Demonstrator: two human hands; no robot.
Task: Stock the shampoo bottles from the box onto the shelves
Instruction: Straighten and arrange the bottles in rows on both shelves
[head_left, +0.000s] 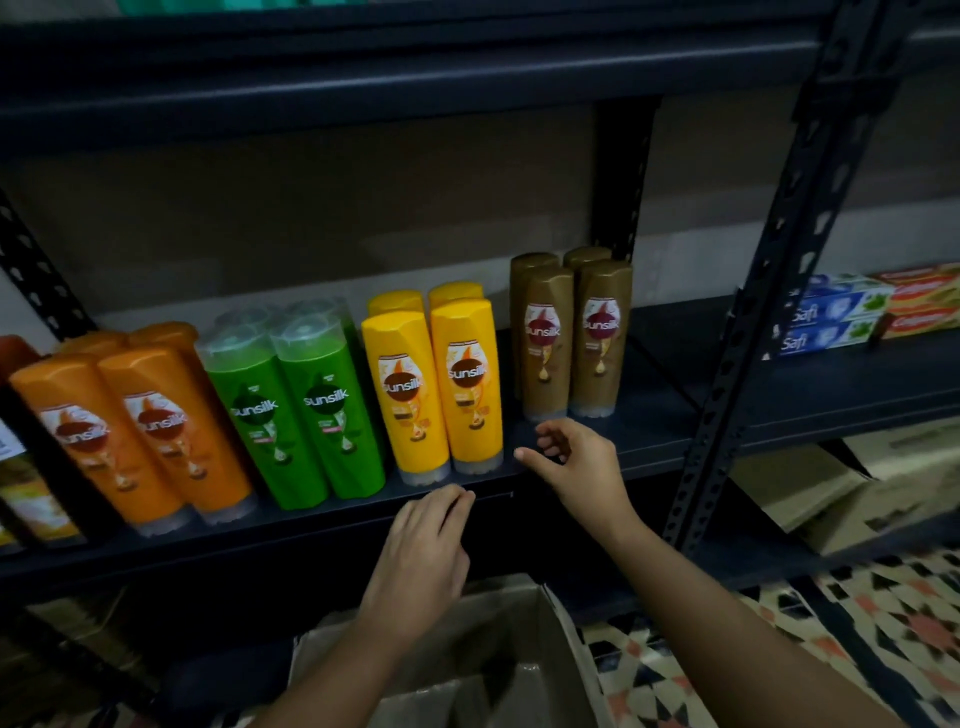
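Observation:
Shampoo bottles stand cap-down in rows on the dark shelf (649, 431): orange ones (156, 431) at the left, green ones (306, 405), yellow ones (441, 384), and brown ones (571, 332) further back at the right. My left hand (426, 551) hovers at the shelf's front edge below the yellow bottles, fingers loosely bent, holding nothing. My right hand (576, 462) is just in front of the brown bottles, fingers loosely curled and empty. The open cardboard box (561, 639) sits below my arms; its inside is dark.
A perforated dark upright (748, 332) stands right of the brown bottles. Toothpaste cartons (841, 317) lie on the neighbouring shelf at the right. More cardboard boxes (857, 493) sit on the lower right shelf. Patterned floor tiles (779, 665) show at bottom right.

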